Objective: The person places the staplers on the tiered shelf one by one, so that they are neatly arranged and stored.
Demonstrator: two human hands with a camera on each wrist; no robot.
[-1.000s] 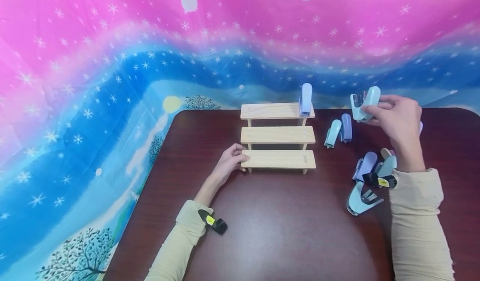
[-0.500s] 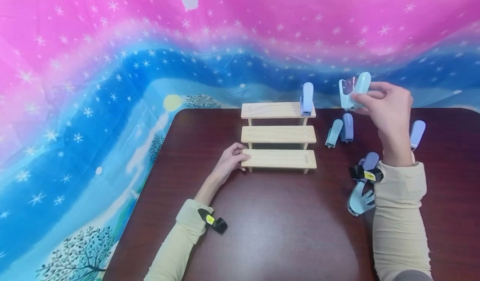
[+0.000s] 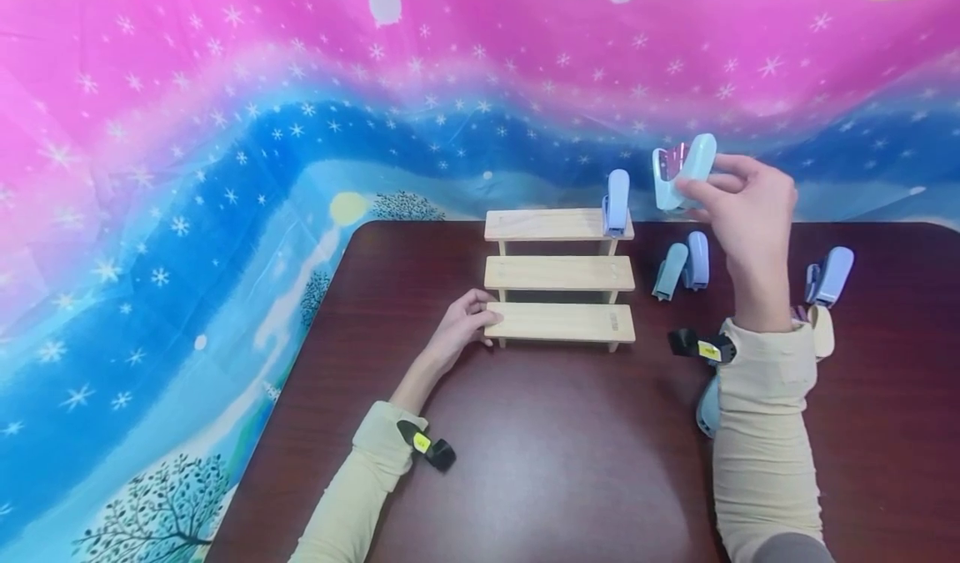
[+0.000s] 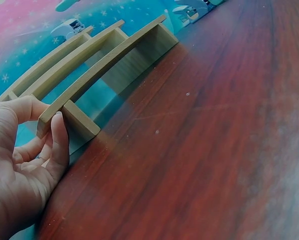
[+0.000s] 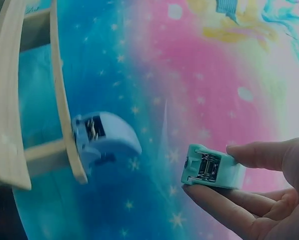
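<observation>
A three-tier wooden stand point(image 3: 558, 273) rises in steps near the table's far edge. My left hand point(image 3: 459, 323) grips the left end of its lowest shelf, thumb and fingers round the board in the left wrist view. Held up in the air right of the stand is a mint-green stapler point(image 3: 699, 163), its arm and base spread apart. My right hand point(image 3: 753, 213) pinches it between thumb and fingers, as the right wrist view point(image 5: 214, 167) also shows. On the top shelf's right end stands a light-blue stapler point(image 3: 617, 203).
Right of the stand, a teal stapler point(image 3: 670, 271) and a violet-blue stapler point(image 3: 697, 260) stand side by side. Farther right is a lavender stapler point(image 3: 830, 276). A cream-topped thing point(image 3: 822, 331) and a pale-blue stapler point(image 3: 708, 409) are partly hidden by the right arm.
My right hand has moved left and a little up with the mint-green stapler, toward the stand's top shelf. My left hand has kept its grip on the lowest shelf.
</observation>
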